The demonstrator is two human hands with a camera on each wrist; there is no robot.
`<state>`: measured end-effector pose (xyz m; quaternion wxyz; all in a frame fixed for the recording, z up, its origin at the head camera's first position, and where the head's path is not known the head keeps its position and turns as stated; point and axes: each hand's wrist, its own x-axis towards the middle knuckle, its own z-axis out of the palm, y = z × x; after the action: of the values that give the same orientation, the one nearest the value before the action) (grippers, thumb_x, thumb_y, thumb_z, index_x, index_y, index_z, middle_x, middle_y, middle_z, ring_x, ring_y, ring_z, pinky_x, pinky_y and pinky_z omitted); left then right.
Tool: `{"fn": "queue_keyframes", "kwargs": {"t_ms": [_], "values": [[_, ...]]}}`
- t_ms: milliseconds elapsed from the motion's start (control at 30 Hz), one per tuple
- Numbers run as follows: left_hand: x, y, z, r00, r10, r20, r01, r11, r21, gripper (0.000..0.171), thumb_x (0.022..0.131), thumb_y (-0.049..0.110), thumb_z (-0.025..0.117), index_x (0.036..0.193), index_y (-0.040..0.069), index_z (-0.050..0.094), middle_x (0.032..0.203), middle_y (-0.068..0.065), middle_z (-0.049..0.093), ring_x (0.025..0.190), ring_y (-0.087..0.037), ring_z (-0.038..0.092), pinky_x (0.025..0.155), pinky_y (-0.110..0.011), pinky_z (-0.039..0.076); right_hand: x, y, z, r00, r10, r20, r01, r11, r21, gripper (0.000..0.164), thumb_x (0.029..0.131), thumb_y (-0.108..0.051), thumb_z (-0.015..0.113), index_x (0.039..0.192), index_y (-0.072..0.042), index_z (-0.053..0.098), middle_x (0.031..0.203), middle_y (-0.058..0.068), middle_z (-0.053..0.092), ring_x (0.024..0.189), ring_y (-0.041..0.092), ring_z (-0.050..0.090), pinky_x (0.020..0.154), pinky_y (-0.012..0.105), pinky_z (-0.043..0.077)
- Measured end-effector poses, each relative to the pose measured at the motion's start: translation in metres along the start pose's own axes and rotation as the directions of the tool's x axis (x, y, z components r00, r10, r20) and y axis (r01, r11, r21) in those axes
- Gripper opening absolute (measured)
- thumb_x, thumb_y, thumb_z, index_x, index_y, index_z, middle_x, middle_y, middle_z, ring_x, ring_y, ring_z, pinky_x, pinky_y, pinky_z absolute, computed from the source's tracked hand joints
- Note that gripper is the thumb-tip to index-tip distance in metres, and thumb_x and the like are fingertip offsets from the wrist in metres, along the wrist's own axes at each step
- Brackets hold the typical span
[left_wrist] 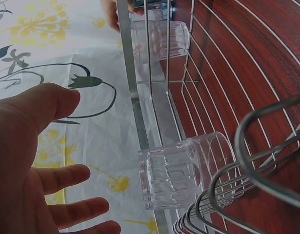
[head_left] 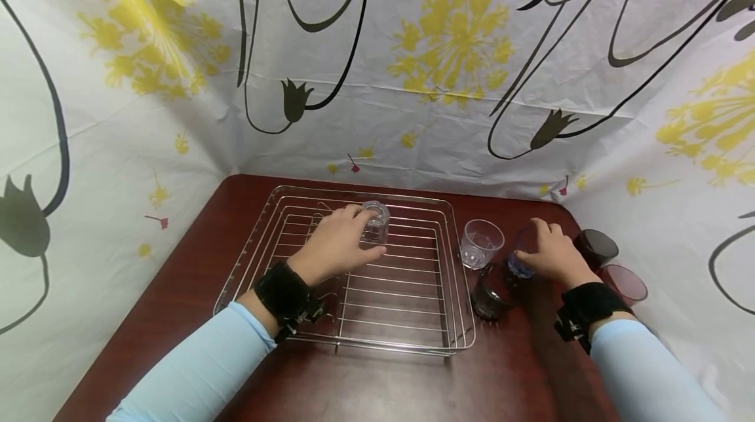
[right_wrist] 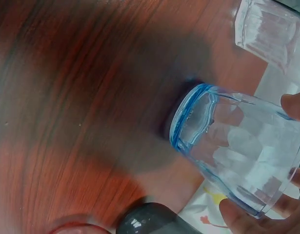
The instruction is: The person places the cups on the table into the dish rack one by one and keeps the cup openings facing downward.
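A clear glass (left_wrist: 176,173) stands upside down on the wire rack (head_left: 407,348), near its far side. My left hand (head_left: 336,242) hovers over the rack beside that glass; in the left wrist view its thumb and fingers are spread, with a gap between them and the glass. To the right of the rack my right hand (head_left: 553,253) holds a blue-tinted glass (right_wrist: 237,141) near its rim, thumb on one side and fingers on the other. The thick blue base of this glass points toward the table, with a dark shadow beside it.
Between the rack and my right hand stand an upright clear glass (head_left: 482,243) and a dark glass (head_left: 491,299). A black-grey glass (head_left: 597,248) and a red glass (head_left: 625,283) stand right of my right hand. Patterned cloth (head_left: 377,81) borders the dark red table (head_left: 389,386).
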<state>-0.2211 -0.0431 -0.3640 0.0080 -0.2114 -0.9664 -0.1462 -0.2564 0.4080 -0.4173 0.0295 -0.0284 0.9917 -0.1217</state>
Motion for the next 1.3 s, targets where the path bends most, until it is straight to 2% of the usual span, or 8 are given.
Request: {"fn": "queue_keyframes", "kwargs": {"t_ms": [333, 533, 700, 833, 967, 1167, 1300], "values": [[0.002, 0.0, 0.003, 1.0, 0.002, 0.019, -0.001, 1.0, -0.017, 0.078, 0.089, 0.064, 0.061, 0.151, 0.019, 0.044, 0.15, -0.012, 0.044, 0.139, -0.034, 0.044, 0.112, -0.056, 0.037, -0.002, -0.001, -0.016, 0.991, -0.038, -0.125, 0.04, 0.999, 0.01, 0.102, 0.088, -0.048, 0.071, 0.155, 0.005, 0.016, 0.141, 0.046, 0.027, 0.12, 0.064, 0.037, 0.095, 0.074, 0.036], [0.003, 0.001, 0.005, 1.0, 0.0, 0.017, 0.0, 1.0, -0.01, 0.079, 0.089, 0.064, 0.062, 0.151, 0.019, 0.044, 0.15, -0.012, 0.045, 0.138, -0.035, 0.044, 0.112, -0.056, 0.038, -0.005, -0.015, -0.034, 0.978, -0.062, -0.197, 0.062, 0.998, -0.007, 0.109, 0.084, -0.043, 0.077, 0.159, -0.001, 0.009, 0.136, 0.044, 0.034, 0.118, 0.063, 0.039, 0.095, 0.074, 0.035], [0.002, 0.001, 0.005, 1.0, -0.003, 0.012, 0.003, 1.0, -0.006, 0.081, 0.089, 0.065, 0.061, 0.152, 0.018, 0.042, 0.151, -0.012, 0.045, 0.139, -0.035, 0.043, 0.112, -0.057, 0.037, -0.007, -0.032, -0.047, 0.962, -0.106, -0.254, 0.102, 0.994, -0.027, 0.108, 0.082, -0.038, 0.079, 0.157, 0.002, 0.014, 0.137, 0.042, 0.036, 0.121, 0.062, 0.038, 0.098, 0.074, 0.033], [0.002, 0.001, 0.005, 1.0, -0.006, 0.016, 0.006, 1.0, -0.014, 0.082, 0.089, 0.065, 0.062, 0.153, 0.018, 0.041, 0.152, -0.012, 0.044, 0.14, -0.035, 0.042, 0.112, -0.056, 0.037, -0.011, -0.05, -0.055, 0.938, -0.164, -0.307, 0.154, 0.986, -0.058, 0.105, 0.079, -0.035, 0.081, 0.155, 0.005, 0.02, 0.133, 0.042, 0.041, 0.117, 0.062, 0.042, 0.096, 0.072, 0.036], [0.002, 0.0, 0.005, 1.0, -0.005, 0.021, 0.006, 0.999, -0.04, 0.083, 0.089, 0.063, 0.063, 0.153, 0.017, 0.04, 0.152, -0.013, 0.043, 0.14, -0.035, 0.042, 0.11, -0.054, 0.041, -0.014, -0.07, -0.062, 0.92, -0.204, -0.335, 0.193, 0.979, -0.066, 0.103, 0.078, -0.035, 0.08, 0.155, 0.003, 0.022, 0.133, 0.041, 0.042, 0.117, 0.062, 0.042, 0.096, 0.071, 0.037], [0.003, 0.0, 0.006, 1.0, 0.003, 0.019, -0.002, 0.999, -0.041, 0.084, 0.088, 0.064, 0.063, 0.154, 0.017, 0.039, 0.152, -0.012, 0.044, 0.14, -0.035, 0.043, 0.11, -0.054, 0.042, -0.019, -0.097, -0.065, 0.909, -0.256, -0.328, 0.245, 0.967, -0.073, 0.1, 0.079, -0.034, 0.08, 0.155, 0.001, 0.025, 0.134, 0.039, 0.042, 0.12, 0.06, 0.041, 0.097, 0.071, 0.036], [0.004, 0.001, 0.007, 1.0, 0.006, 0.017, -0.005, 0.999, -0.033, 0.086, 0.088, 0.065, 0.063, 0.154, 0.016, 0.038, 0.151, -0.012, 0.045, 0.138, -0.034, 0.046, 0.109, -0.053, 0.043, -0.023, -0.12, -0.064, 0.908, -0.295, -0.297, 0.286, 0.955, -0.075, 0.097, 0.081, -0.034, 0.079, 0.154, 0.001, 0.027, 0.139, 0.037, 0.041, 0.124, 0.058, 0.04, 0.097, 0.07, 0.038]]}}
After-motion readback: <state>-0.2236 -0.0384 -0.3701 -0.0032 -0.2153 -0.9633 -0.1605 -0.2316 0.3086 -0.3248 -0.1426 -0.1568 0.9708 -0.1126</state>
